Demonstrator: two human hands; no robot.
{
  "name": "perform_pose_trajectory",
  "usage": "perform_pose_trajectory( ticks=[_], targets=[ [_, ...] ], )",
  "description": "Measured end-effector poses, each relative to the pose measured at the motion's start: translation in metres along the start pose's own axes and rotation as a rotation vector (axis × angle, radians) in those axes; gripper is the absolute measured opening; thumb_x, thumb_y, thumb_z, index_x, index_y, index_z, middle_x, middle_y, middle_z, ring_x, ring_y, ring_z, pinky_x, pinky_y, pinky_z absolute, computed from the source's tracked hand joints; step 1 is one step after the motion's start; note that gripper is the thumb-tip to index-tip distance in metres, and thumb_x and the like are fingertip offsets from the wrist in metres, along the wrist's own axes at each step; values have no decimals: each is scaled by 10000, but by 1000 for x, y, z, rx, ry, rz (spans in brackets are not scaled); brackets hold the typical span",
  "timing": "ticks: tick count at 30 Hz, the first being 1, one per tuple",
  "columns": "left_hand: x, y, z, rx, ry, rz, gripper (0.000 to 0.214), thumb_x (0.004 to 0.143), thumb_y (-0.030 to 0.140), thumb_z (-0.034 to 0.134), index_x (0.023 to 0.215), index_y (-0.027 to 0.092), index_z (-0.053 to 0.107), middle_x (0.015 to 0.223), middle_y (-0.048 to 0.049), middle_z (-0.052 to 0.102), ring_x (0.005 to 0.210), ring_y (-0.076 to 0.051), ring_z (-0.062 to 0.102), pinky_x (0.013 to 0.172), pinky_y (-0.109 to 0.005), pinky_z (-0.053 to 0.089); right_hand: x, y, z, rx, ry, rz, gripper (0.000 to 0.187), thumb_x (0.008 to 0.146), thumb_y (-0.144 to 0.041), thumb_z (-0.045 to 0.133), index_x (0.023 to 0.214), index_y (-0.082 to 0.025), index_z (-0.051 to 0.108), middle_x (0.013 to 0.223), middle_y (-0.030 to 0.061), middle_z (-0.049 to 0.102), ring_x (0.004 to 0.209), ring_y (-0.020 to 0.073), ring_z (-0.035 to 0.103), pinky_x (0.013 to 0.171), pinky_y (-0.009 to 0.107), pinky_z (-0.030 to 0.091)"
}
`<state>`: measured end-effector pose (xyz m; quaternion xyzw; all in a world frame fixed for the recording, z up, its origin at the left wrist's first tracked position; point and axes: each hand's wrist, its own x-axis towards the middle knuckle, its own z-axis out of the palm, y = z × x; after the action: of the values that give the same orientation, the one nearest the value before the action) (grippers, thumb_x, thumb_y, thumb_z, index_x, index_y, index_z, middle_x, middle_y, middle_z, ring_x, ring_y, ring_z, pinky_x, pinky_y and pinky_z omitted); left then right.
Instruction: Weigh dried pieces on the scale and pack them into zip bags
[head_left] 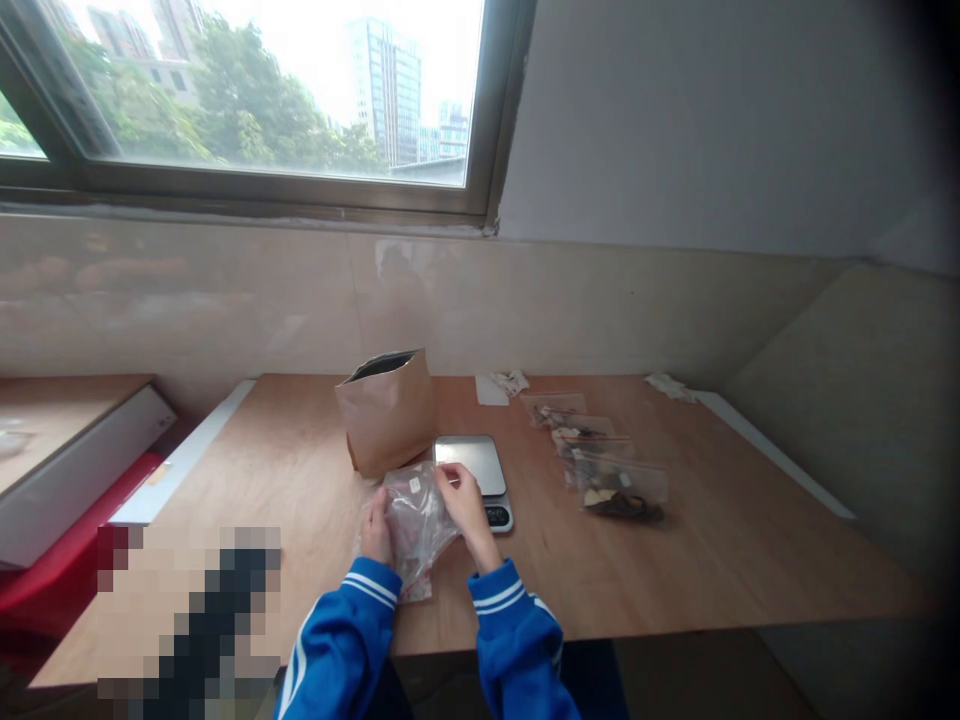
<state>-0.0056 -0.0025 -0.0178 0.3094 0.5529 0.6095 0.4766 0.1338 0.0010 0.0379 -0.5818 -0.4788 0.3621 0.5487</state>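
Polybag (414, 520) between left hand (377, 528) and right hand (466, 505)

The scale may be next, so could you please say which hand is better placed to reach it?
Probably the right hand: it is close to the scale, while the left hand is farther off, across the clear plastic bag. Both hands hold the bag, so the right would likely let go first.

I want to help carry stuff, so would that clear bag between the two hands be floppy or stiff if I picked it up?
Probably floppy: the clear bag looks wrinkled between the left hand and right hand. It's likely light, since the plastic looks thin and see-through. It might feel slippery too, judging by its shiny streaks.
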Motion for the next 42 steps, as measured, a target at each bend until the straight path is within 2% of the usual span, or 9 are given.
perform_pose_trajectory(
  ticks=[6,10,14,18,23,29,35,39,42],
  targets=[
    [-10,8,6,185,-171,111,245,710,439,618,738,204,682,782,-27,673,835,-220,609,807,-318,478,0,-8,-27,232,104,67,331,729,-492,614,784,-166,627,713,32,642,636,166,589,578,267,456],
    [-11,8,7,172,-190,100,281,767,445,544,793,196,672,836,-65,673,792,-220,609,751,-328,486,-1,-15,-36,209,125,-21,297,762,-465,593,812,-174,619,776,40,644,708,169,595,631,270,469],
    [-4,9,9,353,-236,172,249,788,403,502,808,208,656,826,-83,673,775,-228,615,752,-358,486,-2,-18,-46,270,230,5,304,769,-475,574,852,-183,573,788,30,623,671,153,577,602,261,465],
    [0,22,16,651,-393,285,100,702,270,612,771,204,642,841,-75,671,850,-237,621,850,-378,467,-5,-20,-59,341,195,47,324,733,-493,607,826,-186,558,737,-3,597,607,127,545,553,240,451],
    [-7,39,16,899,-598,317,251,741,227,572,982,173,621,1025,-107,658,978,-230,614,898,-368,465,-10,-25,-65,386,157,72,332,717,-492,630,817,-183,560,710,-20,574,591,109,521,542,222,447],
    [-30,52,2,794,-513,444,252,784,292,526,980,183,641,1050,-113,641,1026,-245,595,914,-418,467,-12,-28,-75,400,129,100,346,705,-493,651,838,-185,570,699,-28,555,586,108,517,533,221,447],
    [-47,75,0,440,-469,103,484,847,551,401,1040,169,629,1044,-83,654,806,-183,635,704,-307,516,-17,-33,-67,384,-13,85,320,748,-493,612,856,-195,564,686,-37,538,570,108,501,530,222,430],
    [-50,88,5,396,-386,112,492,798,593,477,936,155,652,782,-32,641,660,-153,569,539,-234,442,-23,-40,-46,330,-165,9,308,793,-498,559,833,-192,551,743,-15,561,638,119,528,582,224,433],
    [-49,94,4,347,-369,175,440,801,554,505,908,154,653,763,-21,632,688,-148,564,591,-228,444,-26,-42,-38,281,-181,-35,312,830,-499,508,785,-191,533,714,-16,540,634,121,517,584,222,420]
  ],
)
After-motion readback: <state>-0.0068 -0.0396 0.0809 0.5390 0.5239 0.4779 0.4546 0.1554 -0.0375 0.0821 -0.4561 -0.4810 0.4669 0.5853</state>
